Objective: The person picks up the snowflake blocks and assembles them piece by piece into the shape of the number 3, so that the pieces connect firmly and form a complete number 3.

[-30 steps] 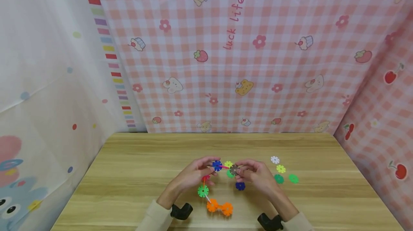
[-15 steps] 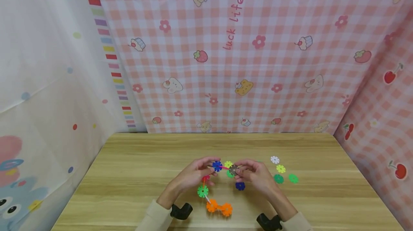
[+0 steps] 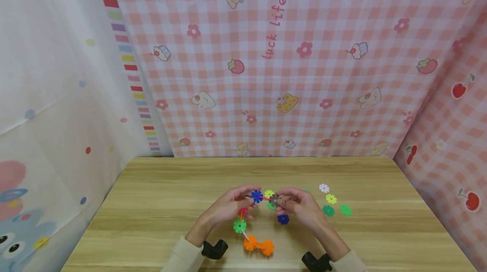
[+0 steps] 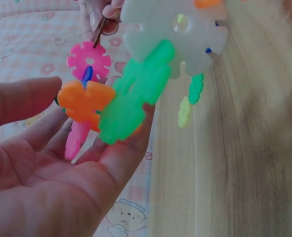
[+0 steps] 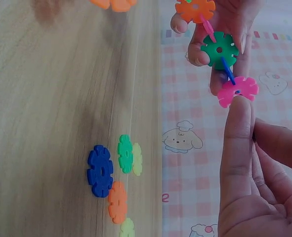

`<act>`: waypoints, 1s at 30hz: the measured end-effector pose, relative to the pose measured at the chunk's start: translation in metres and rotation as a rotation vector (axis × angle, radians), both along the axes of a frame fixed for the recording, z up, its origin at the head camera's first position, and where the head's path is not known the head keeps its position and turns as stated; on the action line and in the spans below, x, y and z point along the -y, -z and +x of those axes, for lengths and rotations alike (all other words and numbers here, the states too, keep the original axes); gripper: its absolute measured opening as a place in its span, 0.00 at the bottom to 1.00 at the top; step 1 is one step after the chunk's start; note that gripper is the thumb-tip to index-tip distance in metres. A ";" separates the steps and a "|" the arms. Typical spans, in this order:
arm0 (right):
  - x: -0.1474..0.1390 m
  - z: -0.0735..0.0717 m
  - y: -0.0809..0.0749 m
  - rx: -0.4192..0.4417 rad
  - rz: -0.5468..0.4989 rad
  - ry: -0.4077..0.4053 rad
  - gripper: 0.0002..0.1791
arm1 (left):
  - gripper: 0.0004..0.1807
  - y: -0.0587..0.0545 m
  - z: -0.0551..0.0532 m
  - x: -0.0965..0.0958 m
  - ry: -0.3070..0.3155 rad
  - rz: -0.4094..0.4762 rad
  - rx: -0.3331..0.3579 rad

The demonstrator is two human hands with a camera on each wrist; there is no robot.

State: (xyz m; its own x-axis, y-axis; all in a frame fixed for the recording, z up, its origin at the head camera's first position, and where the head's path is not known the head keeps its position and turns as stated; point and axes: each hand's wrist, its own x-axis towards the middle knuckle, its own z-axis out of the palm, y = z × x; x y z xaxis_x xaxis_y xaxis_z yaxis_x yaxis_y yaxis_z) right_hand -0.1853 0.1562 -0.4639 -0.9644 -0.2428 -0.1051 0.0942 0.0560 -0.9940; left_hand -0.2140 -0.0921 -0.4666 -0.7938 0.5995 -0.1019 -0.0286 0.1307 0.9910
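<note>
Our left hand (image 3: 230, 204) pinching a chain (image 3: 236, 226) of bright, round, notched plastic pieces over the wood-look table (image 3: 171, 213), our right hand's (image 3: 302, 206) fingers pinching a brown round plastic piece (image 3: 272, 202) at the chain's pink end (image 5: 247, 86).

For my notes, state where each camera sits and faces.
Head: on the head, facing forward and down at the table; left hand, right hand and sleeves show.
Left wrist: on that wrist, facing the left hand and chain; right hand beyond.
Right wrist: on that wrist, facing the right hand; left hand beyond.
Wrist views share the pink disc between hands.
</note>
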 end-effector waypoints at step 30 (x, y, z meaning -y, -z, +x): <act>0.006 0.000 0.015 -0.021 -0.006 0.052 0.17 | 0.23 0.000 -0.001 0.000 0.011 -0.019 -0.026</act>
State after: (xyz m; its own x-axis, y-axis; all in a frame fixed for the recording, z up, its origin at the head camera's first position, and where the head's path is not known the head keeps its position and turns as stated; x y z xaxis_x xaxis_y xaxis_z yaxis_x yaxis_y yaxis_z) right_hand -0.1853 0.1505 -0.4790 -0.9777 -0.1929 -0.0829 0.0755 0.0457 -0.9961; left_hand -0.2155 -0.0922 -0.4662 -0.7897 0.6065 -0.0927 -0.0013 0.1495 0.9888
